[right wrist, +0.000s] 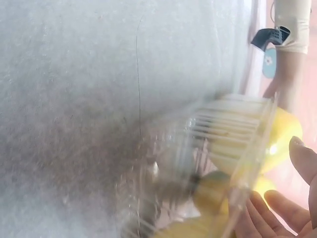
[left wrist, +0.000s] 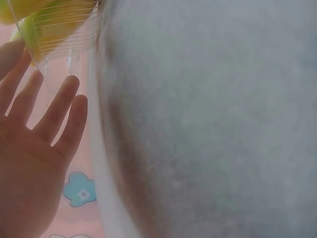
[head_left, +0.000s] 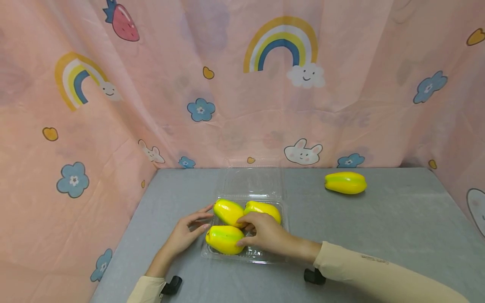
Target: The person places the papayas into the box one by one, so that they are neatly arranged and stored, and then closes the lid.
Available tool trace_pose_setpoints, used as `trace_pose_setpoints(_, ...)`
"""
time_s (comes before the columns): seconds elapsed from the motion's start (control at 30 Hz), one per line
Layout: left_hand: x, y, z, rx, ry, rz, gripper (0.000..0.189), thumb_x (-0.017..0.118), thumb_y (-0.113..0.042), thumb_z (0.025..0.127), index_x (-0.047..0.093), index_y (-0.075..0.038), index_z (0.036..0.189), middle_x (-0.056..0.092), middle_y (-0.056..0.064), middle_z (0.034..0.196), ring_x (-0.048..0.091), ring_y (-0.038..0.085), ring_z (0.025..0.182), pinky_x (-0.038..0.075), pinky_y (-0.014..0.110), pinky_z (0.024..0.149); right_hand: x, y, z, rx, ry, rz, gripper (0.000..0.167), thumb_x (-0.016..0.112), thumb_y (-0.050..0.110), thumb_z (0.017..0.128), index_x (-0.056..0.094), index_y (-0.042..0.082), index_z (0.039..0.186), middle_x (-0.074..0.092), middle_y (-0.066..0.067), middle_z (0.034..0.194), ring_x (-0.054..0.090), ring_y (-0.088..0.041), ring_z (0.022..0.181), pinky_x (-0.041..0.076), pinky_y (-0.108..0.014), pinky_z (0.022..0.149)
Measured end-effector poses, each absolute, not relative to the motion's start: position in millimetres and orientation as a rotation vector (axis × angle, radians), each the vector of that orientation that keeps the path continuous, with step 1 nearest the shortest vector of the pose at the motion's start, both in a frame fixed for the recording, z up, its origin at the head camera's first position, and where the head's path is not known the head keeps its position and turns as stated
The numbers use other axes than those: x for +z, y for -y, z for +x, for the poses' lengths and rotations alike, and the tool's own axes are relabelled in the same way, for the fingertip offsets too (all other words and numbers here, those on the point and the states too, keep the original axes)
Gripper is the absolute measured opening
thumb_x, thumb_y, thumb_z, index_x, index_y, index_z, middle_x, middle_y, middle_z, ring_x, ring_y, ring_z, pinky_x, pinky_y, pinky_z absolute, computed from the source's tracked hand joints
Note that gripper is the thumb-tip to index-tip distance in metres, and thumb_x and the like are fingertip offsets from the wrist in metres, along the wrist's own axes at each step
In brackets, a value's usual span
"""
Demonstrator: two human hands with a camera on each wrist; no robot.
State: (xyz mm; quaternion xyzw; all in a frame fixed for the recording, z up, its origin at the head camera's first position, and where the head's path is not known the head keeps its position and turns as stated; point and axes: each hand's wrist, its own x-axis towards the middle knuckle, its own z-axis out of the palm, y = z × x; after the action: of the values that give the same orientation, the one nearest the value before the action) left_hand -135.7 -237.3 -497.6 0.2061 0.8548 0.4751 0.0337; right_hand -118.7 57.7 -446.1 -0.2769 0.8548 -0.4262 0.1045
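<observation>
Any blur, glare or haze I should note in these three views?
Head: fairly sharp, with bright highlights on the yellow fruit and glints along the clear plastic box; left wrist: hazy and low in contrast, the grey table looking soft; right wrist: box and fruit smeared by blur.

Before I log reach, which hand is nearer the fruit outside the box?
Right: right hand, over the box, is left of that fruit; left hand, beside the box, farther left.
</observation>
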Motion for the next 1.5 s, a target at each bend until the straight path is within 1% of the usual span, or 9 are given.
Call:
trace_pose_setpoints(0.17,-497,237,-135,1.442,-2.641,0.628,0.031,0.065,-0.024,0.096,0.066,-0.02,0.127,0.048,0.0,0.154,0.046,0.027,0.142,0.053,0.035,0.099,-441,-68,-120,-1.307,-2.508,-0.837,0.055,0.085,0.029,0.076,0.067,0.004,0.121,0.071,-0.009,0.114,0.07,-0.025,0.094,0.059,-0.038,0.084)
trace_pose_setpoints(0.27,-495,236,-134,1.436,-2.647,0.636,0.031,0.065,-0.024,0.096,0.066,-0.019,0.127,0.048,0.0,0.154,0.046,0.027,0.142,0.053,0.034,0.099,-438,-76,-122,-1.3,-2.534,-0.872,0.055,0.085,0.029,0.076,0.067,0.003,0.121,0.071,-0.011,0.113,0.07,-0.025,0.094,0.06,-0.035,0.084)
trace_pose_setpoints(0.4,-495,236,-134,1.43,-2.656,0.646,0.032,0.065,-0.025,0.096,0.066,-0.018,0.127,0.049,0.001,0.153,0.047,0.026,0.141,0.053,0.034,0.098,-434,-91,-128,-1.252,-2.57,-0.859,0.055,0.084,0.032,0.077,0.067,0.005,0.122,0.07,-0.009,0.117,0.069,-0.02,0.097,0.059,-0.031,0.086)
trace_pose_setpoints(0.5,-496,236,-134,1.43,-2.655,0.644,0.032,0.065,-0.025,0.096,0.066,-0.018,0.127,0.049,0.0,0.153,0.047,0.026,0.141,0.053,0.035,0.098,-429,-105,-133,-1.236,-2.576,-0.804,0.055,0.083,0.034,0.079,0.066,0.008,0.124,0.07,-0.007,0.12,0.069,-0.019,0.099,0.058,-0.032,0.088)
trace_pose_setpoints(0.67,-496,236,-134,1.434,-2.655,0.641,0.032,0.065,-0.025,0.096,0.066,-0.017,0.127,0.049,0.0,0.153,0.047,0.026,0.141,0.053,0.038,0.098,-418,-131,-146,-1.259,-2.602,-0.756,0.055,0.081,0.033,0.081,0.065,0.007,0.126,0.07,-0.01,0.119,0.068,-0.022,0.1,0.058,-0.037,0.09)
trace_pose_setpoints(0.9,-496,236,-134,1.436,-2.651,0.637,0.032,0.066,-0.025,0.096,0.066,-0.02,0.127,0.049,0.0,0.153,0.046,0.027,0.141,0.053,0.036,0.099,-409,-172,-165,-1.164,-2.736,-0.679,0.055,0.08,0.032,0.083,0.063,0.008,0.129,0.069,-0.012,0.122,0.067,-0.026,0.106,0.055,-0.045,0.095)
trace_pose_setpoints(1.17,-498,237,-136,1.467,-2.631,0.625,0.031,0.066,-0.021,0.095,0.066,-0.022,0.126,0.049,0.002,0.153,0.046,0.028,0.142,0.053,0.043,0.099,-411,-226,-187,-1.147,-2.829,-0.56,0.057,0.079,0.034,0.083,0.062,0.008,0.131,0.067,-0.014,0.126,0.065,-0.032,0.111,0.052,-0.05,0.098)
trace_pose_setpoints(1.37,-497,236,-135,1.45,-2.636,0.642,0.03,0.065,-0.022,0.096,0.066,-0.024,0.126,0.049,0.001,0.153,0.046,0.026,0.142,0.053,0.039,0.099,-417,-263,-200,-1.167,-2.877,-0.458,0.054,0.076,0.037,0.087,0.063,0.009,0.131,0.066,-0.016,0.125,0.063,-0.032,0.113,0.05,-0.051,0.099)
trace_pose_setpoints(1.5,-496,236,-134,1.447,-2.639,0.655,0.03,0.065,-0.023,0.096,0.066,-0.023,0.127,0.049,0.001,0.153,0.047,0.025,0.141,0.053,0.038,0.099,-419,-283,-203,-1.175,-2.847,-0.384,0.055,0.071,0.038,0.091,0.059,0.008,0.135,0.061,-0.017,0.133,0.057,-0.034,0.12,0.046,-0.053,0.102)
